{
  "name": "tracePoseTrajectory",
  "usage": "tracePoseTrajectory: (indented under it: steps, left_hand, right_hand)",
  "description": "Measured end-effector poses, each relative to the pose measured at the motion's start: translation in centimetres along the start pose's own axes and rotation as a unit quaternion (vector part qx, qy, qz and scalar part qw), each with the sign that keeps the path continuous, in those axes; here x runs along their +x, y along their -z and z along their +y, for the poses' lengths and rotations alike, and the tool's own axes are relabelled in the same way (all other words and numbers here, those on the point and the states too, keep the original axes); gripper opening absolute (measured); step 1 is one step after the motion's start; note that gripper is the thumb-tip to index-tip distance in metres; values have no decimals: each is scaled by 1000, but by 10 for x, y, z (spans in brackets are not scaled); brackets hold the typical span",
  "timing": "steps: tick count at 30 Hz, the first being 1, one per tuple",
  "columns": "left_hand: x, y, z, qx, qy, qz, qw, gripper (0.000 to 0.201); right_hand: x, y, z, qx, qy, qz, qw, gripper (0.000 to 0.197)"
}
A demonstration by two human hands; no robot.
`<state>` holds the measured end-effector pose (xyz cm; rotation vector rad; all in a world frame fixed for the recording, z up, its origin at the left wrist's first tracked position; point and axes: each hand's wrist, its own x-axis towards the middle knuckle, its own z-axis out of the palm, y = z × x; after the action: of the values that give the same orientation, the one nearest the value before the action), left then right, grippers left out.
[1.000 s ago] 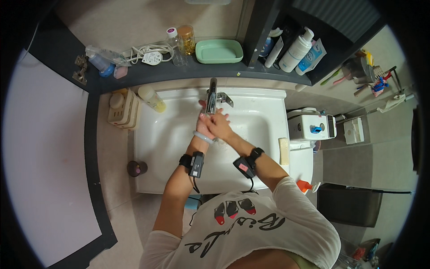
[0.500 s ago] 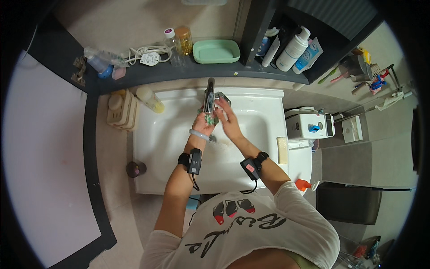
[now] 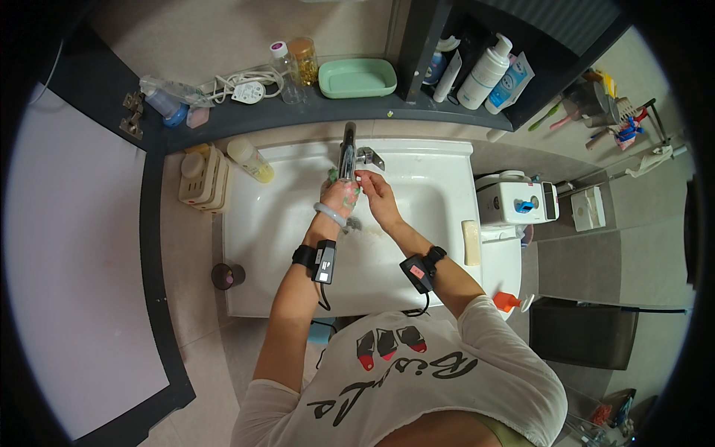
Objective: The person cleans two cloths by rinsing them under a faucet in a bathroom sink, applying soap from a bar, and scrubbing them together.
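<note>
Over the white washbasin (image 3: 279, 201), just below the chrome faucet (image 3: 348, 153), we hold a small green-patterned item (image 3: 333, 174).
From the head view, our left hand (image 3: 339, 194) is curled around it, its kind too blurred to tell; our right hand (image 3: 380, 200) sits just beside, fingers loosely bent, and we cannot tell whether the fingertips pinch its edge. We wear a pale bangle (image 3: 331, 214) on the left wrist. Behind the faucet, a mint-green tray (image 3: 357, 79) rests on the dark shelf (image 3: 305, 121).
</note>
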<state>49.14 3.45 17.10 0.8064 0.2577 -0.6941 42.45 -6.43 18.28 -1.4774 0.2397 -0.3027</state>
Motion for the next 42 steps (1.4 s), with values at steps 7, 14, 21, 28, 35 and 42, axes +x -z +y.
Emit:
tracePoseTrajectory:
  steps: [7, 14, 21, 28, 35, 42]
  left_hand:
    - [-5, -15, 6, 40, -6, 94, 995, 10]
    - [11, -8, -4, 88, -42, 92, 991, 9]
    - [2, -22, 11, -128, -17, 46, 991, 61]
    - [-22, -12, -6, -79, -8, 12, 997, 20]
    - [0, 17, -13, -81, -117, 1, 990, 32]
    - [-12, -2, -24, -7, -59, -42, 997, 43]
  right_hand:
    - [1, -9, -5, 18, -51, -36, 998, 35]
    - [3, -15, 3, 31, -76, -83, 993, 39]
    - [10, -29, 35, -38, -17, -19, 999, 44]
    - [28, -24, 21, 112, -83, 3, 990, 29]
    - [7, -56, 28, -60, -35, -2, 998, 24]
    - [36, -25, -15, -134, -134, -96, 977, 46]
